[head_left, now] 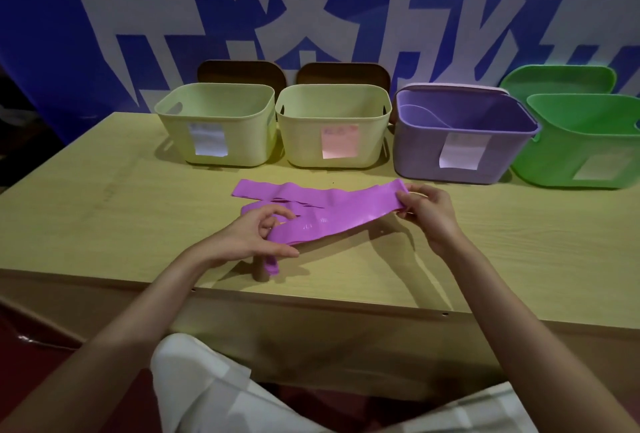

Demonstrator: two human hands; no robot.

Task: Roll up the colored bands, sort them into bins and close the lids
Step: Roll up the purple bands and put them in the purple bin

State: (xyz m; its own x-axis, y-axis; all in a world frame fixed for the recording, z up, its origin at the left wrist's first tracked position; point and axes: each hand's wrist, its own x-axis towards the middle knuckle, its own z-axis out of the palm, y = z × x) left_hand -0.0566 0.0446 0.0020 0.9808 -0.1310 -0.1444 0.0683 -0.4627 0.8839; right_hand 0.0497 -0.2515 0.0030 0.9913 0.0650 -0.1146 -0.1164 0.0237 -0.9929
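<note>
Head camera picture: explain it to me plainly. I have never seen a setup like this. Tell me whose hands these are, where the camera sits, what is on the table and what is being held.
There is no machine here. A person wears a wide-angle camera on the head, so this single picture looks forward and down at their own bare arms.

On the wooden table stand four open bins in a row: two pale yellow bins, a purple bin and a green bin. Each has a paper label on its front. Their lids lean behind them, against a blue wall with big white characters.

In front lie purple bands, flat and stretchy. The left hand and the right hand each pinch one end of a purple band, holding it stretched just above the table. It is not rolled up yet.
</note>
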